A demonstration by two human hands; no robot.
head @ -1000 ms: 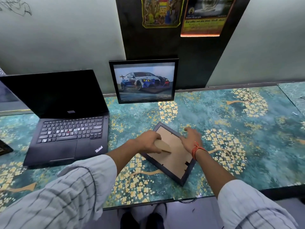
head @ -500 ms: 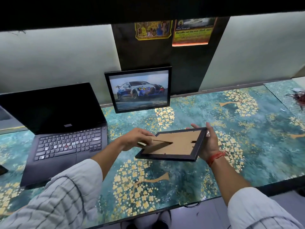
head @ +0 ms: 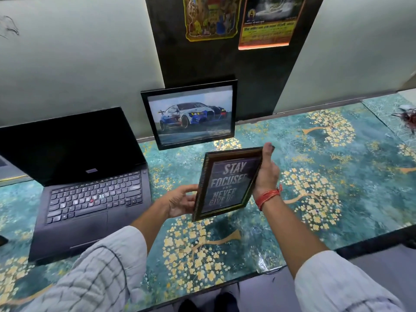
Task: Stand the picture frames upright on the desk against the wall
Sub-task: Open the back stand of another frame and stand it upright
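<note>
A small dark frame (head: 227, 184) with the words "Stay focused and never give up" is held above the desk, tilted, its front toward me. My left hand (head: 180, 200) grips its left edge from behind. My right hand (head: 266, 172), with a red thread at the wrist, holds its right edge, thumb on the top corner. A larger black frame (head: 191, 114) with a car picture stands upright on the desk (head: 315, 188) and leans on the wall just behind.
An open black laptop (head: 85, 185) sits at the left, close to the car frame. Two posters (head: 238, 19) hang on the dark wall panel above. A reddish object (head: 408, 118) lies at the far right. The desk's front edge runs near my sleeves.
The small frame was lying face down on the desk. Both hands lifted it, then turned it over, so its front now faces me.
</note>
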